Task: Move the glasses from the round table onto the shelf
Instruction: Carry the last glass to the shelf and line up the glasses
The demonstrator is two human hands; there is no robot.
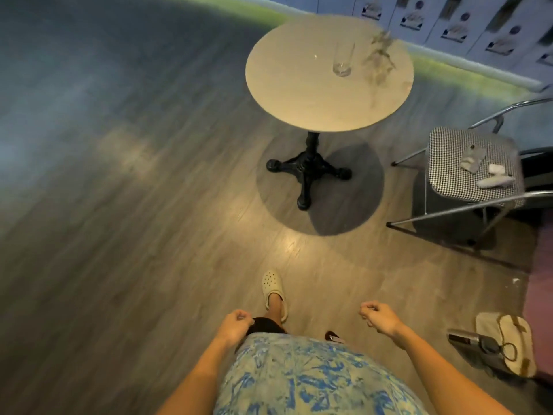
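Observation:
A round beige table (299,94) on a black cross-shaped foot stands ahead of me. One tall clear glass (343,59) stands upright on its right half. Beside it to the right is a blurred vase with dry stems (380,55). My left hand (236,323) and my right hand (378,317) hang low in front of my body, both loosely curled with nothing in them, well short of the table. No shelf is in view.
A metal chair with a checkered seat (449,163) stands right of the table, with small white items on it. A cream bag (505,342) and a dark device lie on the floor at lower right. A wall with posters runs behind the table. Wooden floor stretches to the left.

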